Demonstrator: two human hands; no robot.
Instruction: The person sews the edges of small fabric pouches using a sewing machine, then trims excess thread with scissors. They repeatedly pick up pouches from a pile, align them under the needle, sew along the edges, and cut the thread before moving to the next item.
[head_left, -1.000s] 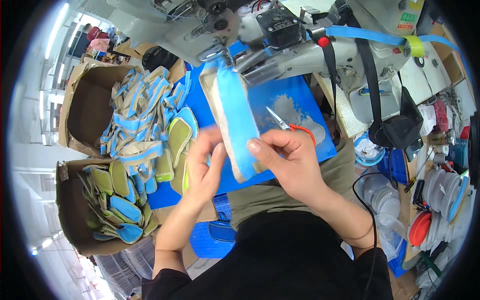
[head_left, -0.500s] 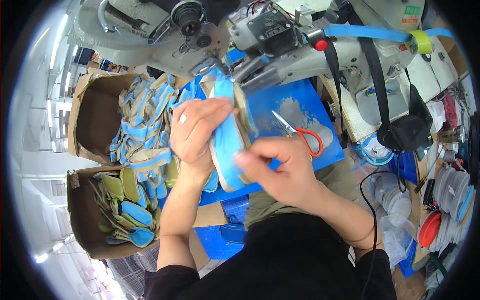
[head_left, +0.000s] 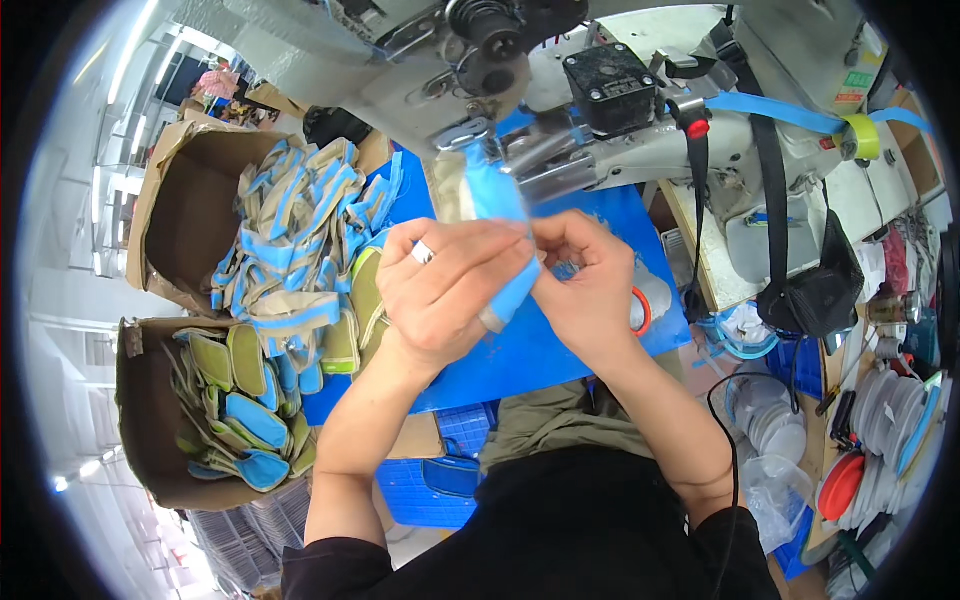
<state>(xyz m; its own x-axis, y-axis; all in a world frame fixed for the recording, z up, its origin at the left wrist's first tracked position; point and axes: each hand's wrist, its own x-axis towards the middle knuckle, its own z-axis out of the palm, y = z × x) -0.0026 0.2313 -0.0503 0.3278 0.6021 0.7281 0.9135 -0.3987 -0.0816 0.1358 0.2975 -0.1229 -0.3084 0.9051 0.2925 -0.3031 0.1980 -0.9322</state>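
Note:
A blue-and-beige fabric strip (head_left: pixel 493 190) runs down from the head of the sewing machine (head_left: pixel 475 60) to both hands. My left hand (head_left: pixel 450 285) is closed over the strip, its fingers pointing right; it wears a ring. Against its fingertips, my right hand (head_left: pixel 585 275) is closed in a pinch at the strip's right edge. Exactly what the right fingertips hold is partly hidden. The strip's lower end shows below the left fingers. Scissors with red handles (head_left: pixel 642 312) lie on the blue table top (head_left: pixel 560 350), mostly behind my right hand.
Left of the table, many blue-and-beige strips (head_left: pixel 290 240) spill from a cardboard box (head_left: pixel 190 215). A nearer box (head_left: pixel 150 420) holds green and blue pads (head_left: pixel 257 420). Blue tape (head_left: pixel 770 110) feeds across the machine at the right. A black cable (head_left: pixel 735 440) hangs beside my right forearm.
My right hand has moved up and inward to meet the left at the strip. The left hand has shifted down and right, and the scissors are now mostly covered.

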